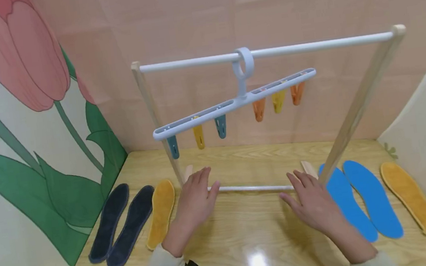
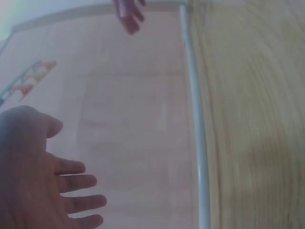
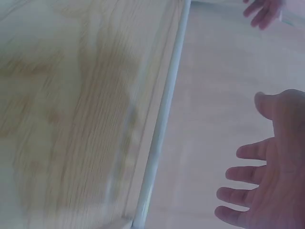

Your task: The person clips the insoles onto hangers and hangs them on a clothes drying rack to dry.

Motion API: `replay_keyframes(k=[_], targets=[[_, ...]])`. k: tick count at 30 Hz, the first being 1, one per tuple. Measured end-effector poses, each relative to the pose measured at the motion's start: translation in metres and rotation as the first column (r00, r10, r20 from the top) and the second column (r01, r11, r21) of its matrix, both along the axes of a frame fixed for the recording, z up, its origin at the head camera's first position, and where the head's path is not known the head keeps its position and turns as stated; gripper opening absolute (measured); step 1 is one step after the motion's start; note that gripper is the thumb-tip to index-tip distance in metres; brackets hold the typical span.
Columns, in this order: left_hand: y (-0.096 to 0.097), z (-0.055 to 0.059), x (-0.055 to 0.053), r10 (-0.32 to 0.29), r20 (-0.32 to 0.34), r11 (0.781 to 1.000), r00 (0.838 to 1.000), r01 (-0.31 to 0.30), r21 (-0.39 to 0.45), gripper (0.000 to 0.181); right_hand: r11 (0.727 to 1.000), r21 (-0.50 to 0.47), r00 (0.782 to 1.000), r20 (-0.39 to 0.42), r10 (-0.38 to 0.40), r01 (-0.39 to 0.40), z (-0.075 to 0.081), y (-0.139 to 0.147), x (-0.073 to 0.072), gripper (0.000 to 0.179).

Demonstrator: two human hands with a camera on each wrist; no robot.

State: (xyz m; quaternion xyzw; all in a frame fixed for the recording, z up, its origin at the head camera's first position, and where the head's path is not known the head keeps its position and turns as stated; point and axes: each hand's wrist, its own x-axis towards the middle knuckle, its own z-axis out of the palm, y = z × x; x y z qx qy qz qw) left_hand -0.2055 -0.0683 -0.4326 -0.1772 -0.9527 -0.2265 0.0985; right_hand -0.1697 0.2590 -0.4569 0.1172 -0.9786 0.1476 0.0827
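Note:
Both hands hover in front of a wooden rack, fingers extended and holding nothing. My left hand [image 1: 196, 199] is near the rack's left post, and my right hand [image 1: 312, 200] is near its right post [image 1: 361, 106]. In the wrist views the left hand [image 2: 33, 176] and right hand [image 3: 271, 176] show spread fingers. From the white top rod [image 1: 326, 44] hangs a pale blue clip hanger [image 1: 242, 98], tilted up to the right. Blue, yellow and orange clips dangle from it, among them a yellow clip [image 1: 199, 137] and an orange clip [image 1: 260, 110], with nothing in them.
Left of the rack lie two dark navy insoles [image 1: 108, 223] and a yellow insole [image 1: 160, 212]. To the right are two blue insoles [image 1: 372, 197] and another yellow insole [image 1: 414, 199]. A white lower rod [image 1: 255, 187] spans the rack's base above the wooden table [image 1: 228, 255].

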Motion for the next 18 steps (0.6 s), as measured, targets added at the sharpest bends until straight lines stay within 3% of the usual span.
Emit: replay_keyframes(k=[5,11,15,18], targets=[[-0.008,0.009,-0.002,-0.006,-0.054,0.998,0.999,0.009,0.062,0.058,0.999,-0.029,0.999,-0.022,-0.023,0.022,0.001,0.016,0.006,0.072],[-0.016,0.024,-0.004,-0.007,-0.084,0.987,0.996,0.02,0.157,0.058,0.997,-0.051,0.998,0.02,-0.064,0.065,0.002,0.039,0.01,0.073],[-0.024,0.036,-0.003,0.018,-0.065,0.957,0.998,0.001,0.289,0.057,0.993,-0.07,0.995,0.041,-0.09,0.092,-0.005,0.055,0.009,0.073],[-0.031,0.044,-0.002,0.027,-0.061,0.921,0.998,-0.001,0.389,0.056,0.991,-0.081,0.994,0.028,-0.104,0.106,-0.012,0.067,0.008,0.072]])
